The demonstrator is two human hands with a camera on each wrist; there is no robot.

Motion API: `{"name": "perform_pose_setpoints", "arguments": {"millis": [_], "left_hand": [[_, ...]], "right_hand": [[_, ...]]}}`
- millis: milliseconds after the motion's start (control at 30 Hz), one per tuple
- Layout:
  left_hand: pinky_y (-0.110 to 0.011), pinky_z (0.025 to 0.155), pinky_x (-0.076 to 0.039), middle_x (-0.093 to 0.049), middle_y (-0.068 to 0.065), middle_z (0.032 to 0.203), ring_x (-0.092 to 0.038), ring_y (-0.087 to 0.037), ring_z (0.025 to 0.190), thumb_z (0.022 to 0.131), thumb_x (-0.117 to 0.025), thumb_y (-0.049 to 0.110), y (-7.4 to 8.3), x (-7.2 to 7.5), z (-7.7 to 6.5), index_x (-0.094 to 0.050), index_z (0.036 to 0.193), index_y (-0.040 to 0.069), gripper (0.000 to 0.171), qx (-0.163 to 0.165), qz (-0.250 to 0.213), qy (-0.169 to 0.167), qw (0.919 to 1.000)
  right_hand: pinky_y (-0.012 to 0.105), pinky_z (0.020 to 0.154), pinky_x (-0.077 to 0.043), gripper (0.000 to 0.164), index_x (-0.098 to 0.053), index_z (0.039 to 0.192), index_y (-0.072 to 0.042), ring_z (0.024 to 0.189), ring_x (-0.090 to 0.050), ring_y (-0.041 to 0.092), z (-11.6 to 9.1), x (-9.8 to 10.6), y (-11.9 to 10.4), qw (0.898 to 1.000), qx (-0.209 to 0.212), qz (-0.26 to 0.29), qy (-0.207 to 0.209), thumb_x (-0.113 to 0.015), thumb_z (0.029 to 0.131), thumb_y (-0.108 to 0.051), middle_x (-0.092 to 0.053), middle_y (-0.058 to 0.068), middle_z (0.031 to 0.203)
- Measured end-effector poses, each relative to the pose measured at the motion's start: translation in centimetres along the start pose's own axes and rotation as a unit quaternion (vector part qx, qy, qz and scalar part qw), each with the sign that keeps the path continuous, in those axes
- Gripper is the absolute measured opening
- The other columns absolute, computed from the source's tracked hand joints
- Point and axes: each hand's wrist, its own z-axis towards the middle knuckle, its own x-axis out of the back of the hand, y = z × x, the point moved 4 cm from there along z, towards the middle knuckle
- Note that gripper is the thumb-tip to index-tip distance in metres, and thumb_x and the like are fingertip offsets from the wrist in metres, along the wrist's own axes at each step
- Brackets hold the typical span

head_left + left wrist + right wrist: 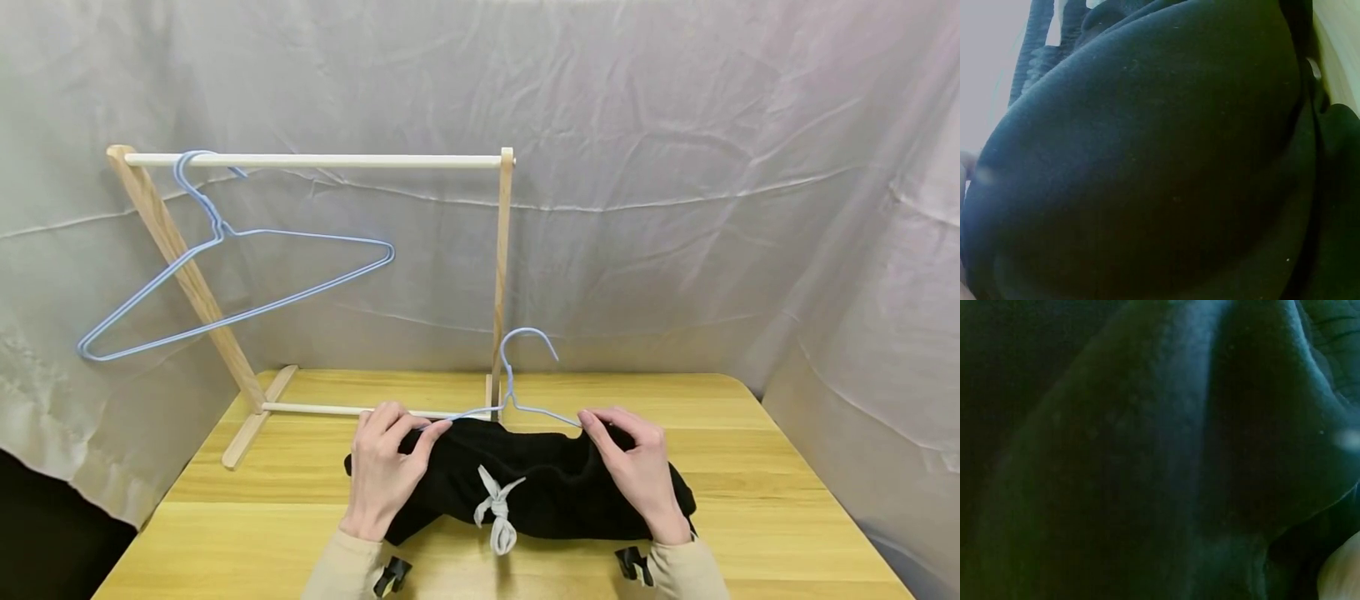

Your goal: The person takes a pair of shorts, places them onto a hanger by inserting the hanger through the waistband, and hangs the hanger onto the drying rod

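Observation:
A black garment [540, 492] with a pale grey tied bow [498, 510] on its front hangs bunched low over the table. The blue hanger [510, 385] rises from its top opening with the hook upward, and the lower part of the hanger is hidden in the cloth. My left hand [386, 467] pinches the garment's top edge at the hanger's left arm. On the other side my right hand [633, 462] pinches the edge by the right arm's end. Dark cloth fills the left wrist view [1147, 150] and the right wrist view [1116, 456].
Behind on the left stands a wooden clothes rack [501, 267] with a white top rail [360, 161]. Blue hangers [292, 292] hang together from the rail's left end. The wooden table [772, 500] extends to the right, and grey curtains [675, 167] enclose the back and sides.

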Motion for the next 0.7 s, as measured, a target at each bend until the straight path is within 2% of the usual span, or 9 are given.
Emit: {"name": "perform_pose_setpoints", "arguments": {"millis": [300, 500, 600, 700], "left_hand": [[-0.028, 0.068, -0.031, -0.052, 0.004, 0.062, -0.050, -0.012, 0.059, 0.090, -0.072, 0.048, -0.30, 0.41, 0.13, -0.073, 0.065, 0.010, 0.045, 0.017, 0.009, 0.013, 0.9997], [-0.028, 0.070, -0.032, -0.052, 0.004, 0.062, -0.050, -0.013, 0.060, 0.090, -0.072, 0.049, -0.40, 0.45, -0.04, -0.073, 0.065, 0.010, 0.047, 0.029, 0.014, 0.005, 0.9995], [-0.029, 0.073, -0.033, -0.054, 0.004, 0.067, -0.053, -0.015, 0.064, 0.087, -0.077, 0.045, -0.46, 0.28, -0.20, -0.073, 0.066, 0.011, 0.040, 0.048, 0.013, -0.026, 0.9984], [-0.031, 0.078, -0.035, -0.056, 0.003, 0.074, -0.055, -0.015, 0.071, 0.082, -0.082, 0.036, -0.53, 0.10, -0.29, -0.073, 0.068, 0.013, 0.028, 0.064, 0.019, -0.076, 0.9949]], "right_hand": [[0.010, 0.078, -0.051, 0.018, -0.078, 0.089, -0.003, 0.081, -0.068, -0.006, 0.03, 0.24, -0.16, 1.000, -0.012, 0.001, 0.029, -0.074, 0.081, 0.013, -0.077, 0.007, 0.082], [0.009, 0.071, -0.048, 0.015, -0.078, 0.085, -0.004, 0.074, -0.064, -0.007, -0.03, 0.26, 0.10, 0.998, -0.030, -0.005, 0.047, -0.075, 0.081, 0.010, -0.075, -0.007, 0.080], [0.009, 0.069, -0.047, 0.015, -0.078, 0.084, -0.004, 0.071, -0.063, -0.007, -0.09, 0.35, 0.16, 0.998, -0.030, -0.013, 0.057, -0.076, 0.080, 0.010, -0.074, -0.010, 0.079], [0.009, 0.069, -0.047, 0.016, -0.078, 0.084, -0.005, 0.071, -0.063, -0.006, -0.14, 0.38, -0.04, 0.998, -0.021, -0.014, 0.063, -0.077, 0.078, 0.010, -0.075, -0.004, 0.078]]}}
